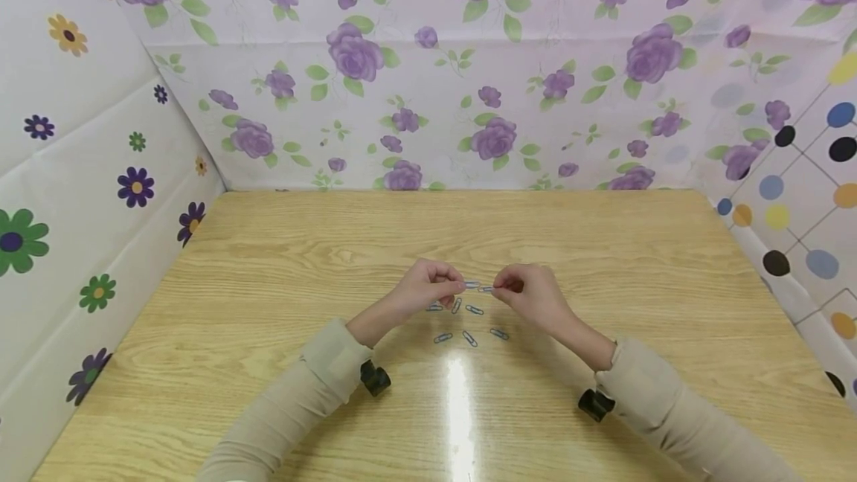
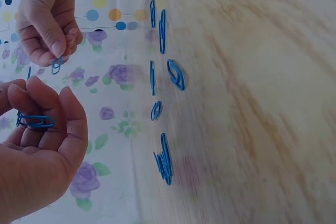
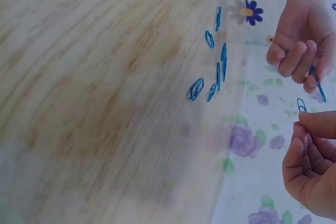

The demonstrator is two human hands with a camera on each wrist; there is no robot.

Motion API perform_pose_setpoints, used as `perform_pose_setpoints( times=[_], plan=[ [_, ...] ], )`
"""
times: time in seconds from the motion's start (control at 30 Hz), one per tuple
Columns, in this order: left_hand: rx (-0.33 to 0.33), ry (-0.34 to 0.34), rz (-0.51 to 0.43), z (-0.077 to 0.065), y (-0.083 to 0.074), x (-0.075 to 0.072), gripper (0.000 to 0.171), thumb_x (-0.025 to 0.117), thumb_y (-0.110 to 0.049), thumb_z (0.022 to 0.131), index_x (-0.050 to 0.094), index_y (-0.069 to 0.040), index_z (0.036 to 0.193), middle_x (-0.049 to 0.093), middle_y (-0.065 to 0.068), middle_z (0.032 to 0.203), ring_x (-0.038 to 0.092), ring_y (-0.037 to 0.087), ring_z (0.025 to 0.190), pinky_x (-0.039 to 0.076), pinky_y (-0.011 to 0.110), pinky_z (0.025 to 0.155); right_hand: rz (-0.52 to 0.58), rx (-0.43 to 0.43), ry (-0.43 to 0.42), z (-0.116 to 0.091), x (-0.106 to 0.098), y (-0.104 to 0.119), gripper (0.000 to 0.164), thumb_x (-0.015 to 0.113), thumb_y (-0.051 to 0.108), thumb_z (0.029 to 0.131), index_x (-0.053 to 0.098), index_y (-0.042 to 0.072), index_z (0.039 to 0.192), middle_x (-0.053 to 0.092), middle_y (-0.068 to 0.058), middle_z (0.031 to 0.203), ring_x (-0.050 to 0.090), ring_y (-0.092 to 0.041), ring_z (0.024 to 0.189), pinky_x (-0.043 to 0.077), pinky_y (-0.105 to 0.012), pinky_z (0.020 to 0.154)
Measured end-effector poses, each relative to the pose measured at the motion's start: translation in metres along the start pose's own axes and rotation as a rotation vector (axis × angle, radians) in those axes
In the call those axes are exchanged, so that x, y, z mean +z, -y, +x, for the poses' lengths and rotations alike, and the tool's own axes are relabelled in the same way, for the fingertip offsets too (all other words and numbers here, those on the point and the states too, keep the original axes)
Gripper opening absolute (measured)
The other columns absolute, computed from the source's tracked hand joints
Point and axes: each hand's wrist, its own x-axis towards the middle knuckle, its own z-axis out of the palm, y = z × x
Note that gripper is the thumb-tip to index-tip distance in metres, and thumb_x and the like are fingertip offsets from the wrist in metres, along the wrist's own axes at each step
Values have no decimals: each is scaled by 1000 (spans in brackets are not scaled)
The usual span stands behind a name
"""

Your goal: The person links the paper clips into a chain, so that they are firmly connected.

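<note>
Left hand (image 1: 427,288) pinches a paper clip (image 1: 472,285), right hand (image 1: 533,296) pinches another clip (image 1: 486,289) just right of it, both raised over the counter (image 1: 589,233), long axes roughly left-right, contact unclear, 6 loose clips (image 1: 474,310) lying below

The wooden surface (image 1: 335,229) is light yellow-brown, with a darker grain. The paper clips (image 1: 498,334) on it are blue. Along the far edge, the back cloth (image 1: 428,95) is whitish with purple roses and green leaves. At the left edge, the left cloth (image 1: 80,169) shows purple, green and orange flowers on white; at the right edge, the right cloth (image 1: 803,222) carries blue, black, orange and yellow dots (thin greyish lines are joining them). Both sleeves (image 1: 281,407) are beige.
</note>
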Motion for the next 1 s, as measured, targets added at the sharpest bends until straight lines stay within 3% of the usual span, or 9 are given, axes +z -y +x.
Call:
perform_pose_setpoints(
  times=[0.23,0.47,0.77,1.0],
  plan=[
    [12,-11,1,4,4,3,21,54,-2,90,56,19,94,56,9,64,53,11,56,49,25,60,-5,-63,-56,-2,2,5,7,70,-3,76,66,3,75,65,-3,70,56,-9,58,47,-23,54],
    [13,11,-1,3,2,5,15,53,-1,90,58,14,91,57,6,63,54,14,57,50,27,63,-23,-156,-134,-3,5,7,12,71,-6,73,65,5,71,63,-1,66,53,-8,56,45,-22,52],
    [35,13,45,-9,-21,10,14,51,2,90,59,12,86,55,15,61,53,14,56,49,33,63,-24,-228,-180,-3,10,7,14,73,-6,71,64,6,70,63,-1,67,55,-9,57,46,-23,53],
    [22,14,30,1,1,5,16,53,-2,91,59,12,89,56,19,64,55,16,58,50,42,68,-30,-283,-220,-4,11,5,16,73,-7,70,63,5,70,62,0,66,54,-8,57,45,-23,51]
  ],
)
